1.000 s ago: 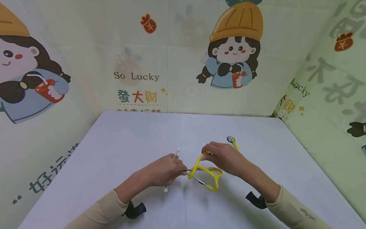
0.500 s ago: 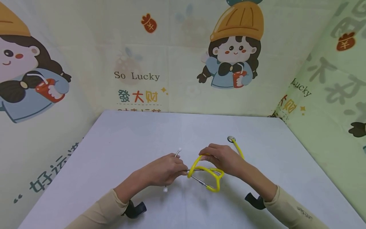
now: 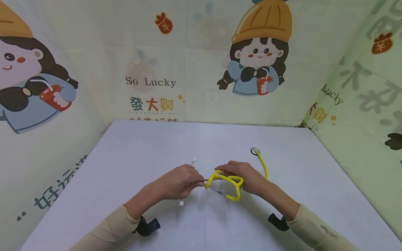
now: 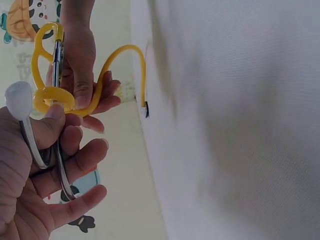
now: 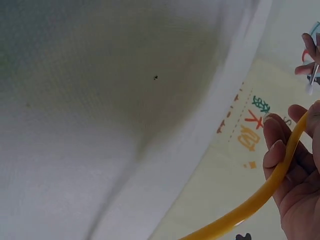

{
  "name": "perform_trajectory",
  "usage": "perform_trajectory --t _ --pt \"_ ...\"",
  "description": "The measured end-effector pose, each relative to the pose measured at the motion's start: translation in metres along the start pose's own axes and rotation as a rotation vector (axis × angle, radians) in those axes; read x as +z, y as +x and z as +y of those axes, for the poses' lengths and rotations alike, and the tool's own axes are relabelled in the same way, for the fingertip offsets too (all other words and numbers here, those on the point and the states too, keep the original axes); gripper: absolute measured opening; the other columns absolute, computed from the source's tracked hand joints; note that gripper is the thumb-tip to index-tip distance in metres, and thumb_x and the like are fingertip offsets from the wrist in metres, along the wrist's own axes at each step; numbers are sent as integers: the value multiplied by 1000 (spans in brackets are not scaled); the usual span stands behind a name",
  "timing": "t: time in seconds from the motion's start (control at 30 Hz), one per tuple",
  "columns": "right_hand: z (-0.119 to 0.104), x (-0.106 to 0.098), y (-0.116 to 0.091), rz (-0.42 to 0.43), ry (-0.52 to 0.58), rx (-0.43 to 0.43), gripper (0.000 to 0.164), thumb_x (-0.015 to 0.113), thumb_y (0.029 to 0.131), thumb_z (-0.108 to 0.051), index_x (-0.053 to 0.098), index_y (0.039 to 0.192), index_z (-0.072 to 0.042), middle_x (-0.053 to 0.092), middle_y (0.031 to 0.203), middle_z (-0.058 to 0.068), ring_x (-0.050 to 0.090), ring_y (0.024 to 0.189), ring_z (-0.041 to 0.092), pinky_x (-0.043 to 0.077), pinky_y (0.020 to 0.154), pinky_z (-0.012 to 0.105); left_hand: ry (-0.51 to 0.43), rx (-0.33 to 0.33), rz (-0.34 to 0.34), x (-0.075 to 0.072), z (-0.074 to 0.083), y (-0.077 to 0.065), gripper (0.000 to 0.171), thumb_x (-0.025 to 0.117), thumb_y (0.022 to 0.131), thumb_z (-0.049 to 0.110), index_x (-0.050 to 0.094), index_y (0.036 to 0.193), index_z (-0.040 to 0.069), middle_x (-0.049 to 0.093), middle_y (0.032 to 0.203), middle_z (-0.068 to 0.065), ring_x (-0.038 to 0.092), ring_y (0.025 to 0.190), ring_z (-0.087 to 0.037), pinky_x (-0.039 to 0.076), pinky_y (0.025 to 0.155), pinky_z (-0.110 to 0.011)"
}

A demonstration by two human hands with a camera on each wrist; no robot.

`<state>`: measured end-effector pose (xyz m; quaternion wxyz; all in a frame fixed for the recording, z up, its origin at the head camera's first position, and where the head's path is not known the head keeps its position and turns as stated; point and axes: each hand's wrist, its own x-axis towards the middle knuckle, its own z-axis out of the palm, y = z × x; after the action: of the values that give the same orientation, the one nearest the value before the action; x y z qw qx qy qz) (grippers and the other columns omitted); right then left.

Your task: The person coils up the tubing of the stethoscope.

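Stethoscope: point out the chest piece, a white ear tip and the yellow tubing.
Chest piece (image 3: 255, 151): head view, on its round face.
White ear tip (image 4: 19, 100): left wrist view, on its bulb.
Yellow tubing (image 5: 249, 206): right wrist view, on the stretch nearing the bottom edge.

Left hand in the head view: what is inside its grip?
The left hand holds metal ear tubes, whose white ear tips stick out on either side. The stretch inside the hand is covered there, though the left wrist view shows part.

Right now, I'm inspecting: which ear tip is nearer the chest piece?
The far ear tip, beyond the left hand; the other is on its near side.
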<state>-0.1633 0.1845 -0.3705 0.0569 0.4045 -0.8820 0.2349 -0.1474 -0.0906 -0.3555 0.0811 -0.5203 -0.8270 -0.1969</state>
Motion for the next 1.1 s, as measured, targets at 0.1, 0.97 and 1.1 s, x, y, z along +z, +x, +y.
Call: perform_trajectory --t 0.1,0.97,1.1 --pt "1 3 0 -12 0 -1 38 69 88 -11 63 125 -16 65 95 -7 59 82 7 50 69 22 -17 -23 -6 0 -1 0 12 64 92 16 72 100 11 71 90 6 61 80 -5 48 84 -29" --pt "-5 20 -2 -22 -115 171 32 70 87 -11 67 119 -8 72 96 2 56 72 11 47 62 20 -145 -187 68 3 -18 10 12 65 91 8 73 100 7 68 83 5 44 60 -2 41 55 -17" --pt "-5 21 -2 3 -101 177 32 68 89 -15 67 119 -7 73 100 4 60 72 10 47 61 18 -147 -214 76 5 -21 12 13 66 90 9 73 101 8 69 84 6 45 60 -3 41 54 -17"
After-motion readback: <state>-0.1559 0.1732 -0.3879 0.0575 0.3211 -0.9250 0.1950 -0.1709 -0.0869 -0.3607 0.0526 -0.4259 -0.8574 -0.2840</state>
